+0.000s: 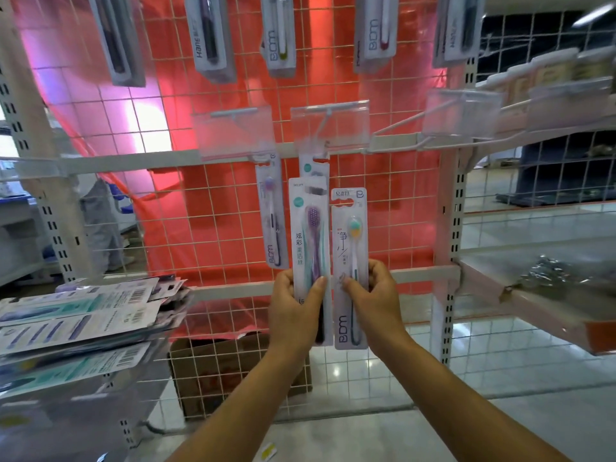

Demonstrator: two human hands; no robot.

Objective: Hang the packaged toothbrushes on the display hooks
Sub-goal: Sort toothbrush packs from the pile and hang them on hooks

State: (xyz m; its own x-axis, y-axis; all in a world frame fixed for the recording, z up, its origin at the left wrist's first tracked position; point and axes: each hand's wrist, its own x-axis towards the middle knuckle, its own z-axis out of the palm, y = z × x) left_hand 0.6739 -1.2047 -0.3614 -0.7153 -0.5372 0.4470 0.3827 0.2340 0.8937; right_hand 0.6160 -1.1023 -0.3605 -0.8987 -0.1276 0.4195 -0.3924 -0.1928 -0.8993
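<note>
Purple-brush pack [310, 261] and mint-brush pack [350, 268] stand upright at frame centre, brush heads up; left hand [295, 308] and right hand [373, 295] pinch one each.

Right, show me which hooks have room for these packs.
Free: the white wire hook right of the middle clear label holder, bare along its length. Crowded: the two hooks left of it and the top row, hung with toothbrush packs.
</note>
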